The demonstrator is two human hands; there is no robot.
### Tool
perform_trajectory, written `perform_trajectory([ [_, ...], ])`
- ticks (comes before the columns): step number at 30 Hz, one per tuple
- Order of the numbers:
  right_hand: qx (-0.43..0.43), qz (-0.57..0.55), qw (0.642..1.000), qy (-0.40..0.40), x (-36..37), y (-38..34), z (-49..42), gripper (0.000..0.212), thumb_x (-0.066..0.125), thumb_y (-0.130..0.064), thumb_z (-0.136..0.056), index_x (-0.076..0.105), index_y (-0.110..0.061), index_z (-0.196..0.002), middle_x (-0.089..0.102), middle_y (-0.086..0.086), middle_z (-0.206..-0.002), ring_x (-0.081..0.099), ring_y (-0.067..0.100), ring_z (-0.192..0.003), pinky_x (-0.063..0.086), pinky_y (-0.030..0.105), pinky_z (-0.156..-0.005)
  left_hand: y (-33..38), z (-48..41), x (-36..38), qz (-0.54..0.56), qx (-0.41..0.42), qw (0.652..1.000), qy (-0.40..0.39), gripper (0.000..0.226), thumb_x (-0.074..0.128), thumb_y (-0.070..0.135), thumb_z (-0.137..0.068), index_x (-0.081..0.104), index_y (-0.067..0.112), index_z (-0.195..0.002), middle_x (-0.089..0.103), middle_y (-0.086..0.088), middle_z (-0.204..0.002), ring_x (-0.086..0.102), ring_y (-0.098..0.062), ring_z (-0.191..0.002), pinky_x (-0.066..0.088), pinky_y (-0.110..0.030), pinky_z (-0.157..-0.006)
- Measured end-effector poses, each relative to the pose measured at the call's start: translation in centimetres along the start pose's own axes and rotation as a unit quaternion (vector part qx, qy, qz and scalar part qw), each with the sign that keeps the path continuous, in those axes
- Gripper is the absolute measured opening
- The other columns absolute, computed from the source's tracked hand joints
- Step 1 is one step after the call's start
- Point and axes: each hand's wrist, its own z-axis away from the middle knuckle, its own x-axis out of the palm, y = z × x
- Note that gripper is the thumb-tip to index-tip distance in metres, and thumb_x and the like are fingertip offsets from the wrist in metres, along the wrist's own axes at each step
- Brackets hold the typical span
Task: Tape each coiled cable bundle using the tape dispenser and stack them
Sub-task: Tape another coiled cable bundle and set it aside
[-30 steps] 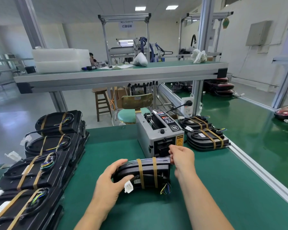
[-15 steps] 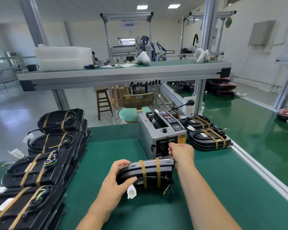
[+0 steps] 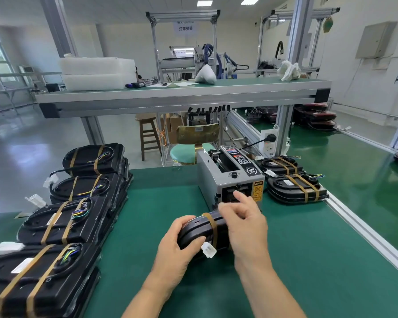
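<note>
A black coiled cable bundle (image 3: 193,232) lies on the green table (image 3: 319,260) in front of the grey tape dispenser (image 3: 218,177). One tan tape band shows around the bundle, and a white connector (image 3: 208,250) hangs at its front. My left hand (image 3: 177,255) grips the bundle's left end. My right hand (image 3: 246,228) hovers over its right half with curled fingers, pinching what looks like a short tape strip, blurred by motion. It hides the rest of the bundle.
Taped bundles are stacked in a row along the left (image 3: 62,223). Two more taped bundles (image 3: 294,189) sit right of the dispenser. An aluminium rail (image 3: 365,232) bounds the table on the right. A shelf (image 3: 182,95) spans overhead behind.
My right hand has come back from the dispenser's outlet to above the bundle's right half, covering the second tape band. My left hand keeps its grip on the bundle.
</note>
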Motion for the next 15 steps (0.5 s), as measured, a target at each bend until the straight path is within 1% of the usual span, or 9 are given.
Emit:
perform_trajectory([
  [1, -0.016, 0.026, 1.0, -0.004, 0.3, 0.5, 0.7, 0.024, 0.074, -0.014, -0.083, 0.076, -0.028, -0.063, 0.054, -0.024, -0.13, 0.031, -0.005, -0.138, 0.024, 0.008, -0.102, 0.0, 0.1, 0.1, 0.005, -0.004, 1.0, 0.008, 0.041, 0.072, 0.023, -0.073, 0.064, 0.03, -0.113, 0.071, 0.013, -0.109, 0.066, -0.006, -0.104, 0.048, -0.012, -0.084],
  [2, -0.03, 0.048, 0.998, -0.007, 0.6, 0.9, 1.3, 0.024, 0.073, -0.015, -0.083, 0.075, -0.029, -0.064, 0.05, -0.027, -0.132, 0.021, -0.009, -0.141, 0.019, 0.004, -0.099, 0.0, 0.1, 0.2, 0.009, -0.009, 1.0, 0.014, 0.044, 0.071, 0.023, -0.072, 0.063, 0.028, -0.115, 0.071, 0.014, -0.11, 0.065, -0.004, -0.104, 0.048, -0.011, -0.084],
  [4, -0.057, 0.077, 0.995, -0.013, 1.1, 1.8, 2.1, 0.025, 0.071, -0.014, -0.085, 0.074, -0.031, -0.066, 0.044, -0.026, -0.137, 0.011, -0.01, -0.145, 0.015, 0.011, -0.104, 0.0, 0.1, 0.1, 0.019, -0.018, 0.999, 0.019, 0.045, 0.065, 0.021, -0.072, 0.063, 0.026, -0.116, 0.07, 0.012, -0.112, 0.064, -0.004, -0.106, 0.047, -0.011, -0.084],
  [6, -0.075, 0.092, 0.993, -0.015, 1.5, 2.2, 2.5, 0.025, 0.071, -0.014, -0.086, 0.073, -0.026, -0.064, 0.042, -0.024, -0.143, 0.006, -0.007, -0.147, 0.012, 0.017, -0.11, 0.0, 0.1, 0.1, 0.032, -0.027, 0.999, 0.019, 0.045, 0.057, 0.017, -0.07, 0.064, 0.024, -0.114, 0.07, 0.009, -0.111, 0.063, -0.008, -0.108, 0.048, -0.014, -0.084],
  [9, -0.078, 0.111, 0.991, -0.02, 1.7, 2.4, 2.7, 0.027, 0.071, -0.016, -0.088, 0.071, -0.019, -0.062, 0.039, -0.021, -0.15, 0.002, -0.006, -0.148, 0.009, 0.019, -0.113, 0.1, 0.2, 0.2, 0.057, -0.042, 0.997, 0.027, 0.047, 0.051, 0.013, -0.066, 0.066, 0.023, -0.109, 0.072, 0.006, -0.106, 0.063, -0.015, -0.105, 0.049, -0.017, -0.081],
  [12, -0.073, 0.116, 0.99, -0.03, 1.8, 2.5, 2.8, 0.028, 0.07, -0.019, -0.089, 0.07, -0.013, -0.062, 0.038, -0.02, -0.152, -0.001, -0.008, -0.147, 0.009, 0.024, -0.116, 0.0, 0.1, 0.2, 0.072, -0.048, 0.996, 0.03, 0.048, 0.048, 0.012, -0.064, 0.068, 0.026, -0.105, 0.072, 0.003, -0.108, 0.063, -0.019, -0.108, 0.049, -0.028, -0.086],
  [15, -0.079, 0.128, 0.988, -0.037, 1.9, 2.9, 3.0, 0.028, 0.069, -0.018, -0.089, 0.069, -0.009, -0.062, 0.037, -0.018, -0.153, -0.004, -0.006, -0.148, 0.006, 0.038, -0.124, -0.1, 0.1, 0.1, 0.091, -0.048, 0.994, 0.031, 0.048, 0.047, 0.011, -0.064, 0.068, 0.022, -0.106, 0.072, -0.002, -0.11, 0.062, -0.024, -0.111, 0.049, -0.04, -0.097],
])
